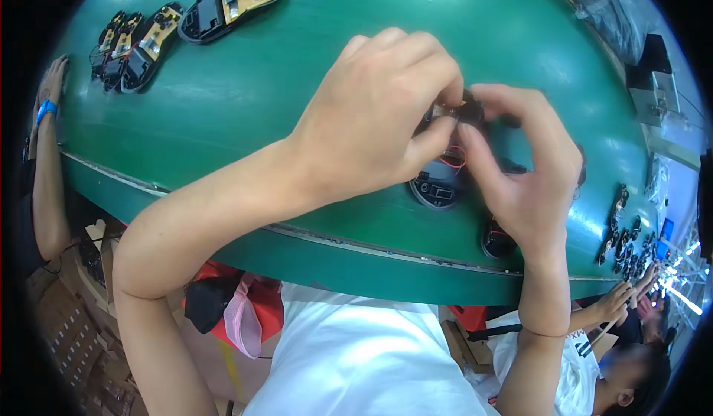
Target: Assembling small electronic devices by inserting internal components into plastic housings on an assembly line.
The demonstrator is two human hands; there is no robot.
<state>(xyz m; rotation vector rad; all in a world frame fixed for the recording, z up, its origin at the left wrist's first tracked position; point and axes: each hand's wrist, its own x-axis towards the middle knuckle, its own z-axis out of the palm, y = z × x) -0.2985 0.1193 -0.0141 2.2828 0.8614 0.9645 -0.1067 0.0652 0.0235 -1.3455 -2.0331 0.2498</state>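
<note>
In front of me, an opened black computer-mouse base [436,194] shows a thin red wire loop at its middle. My left hand [386,104] is closed, with thumb and forefinger pinching at the base's far end, where a bit of tan circuit board shows. From the other side, my right hand [531,148] curls its thumb and forefinger onto the black part at that same end. The fingers hide most of the board and any small piece between them. Under my right hand, partly covered, lies another dark mouse part [497,239] near the table's front edge.
More opened mouse bases [234,4] with tan boards lie at the far left of the green table [223,104]. Small dark parts [627,230] lie at the right. A co-worker's forearm [48,156] rests at the left edge; another person [616,379] sits at the right.
</note>
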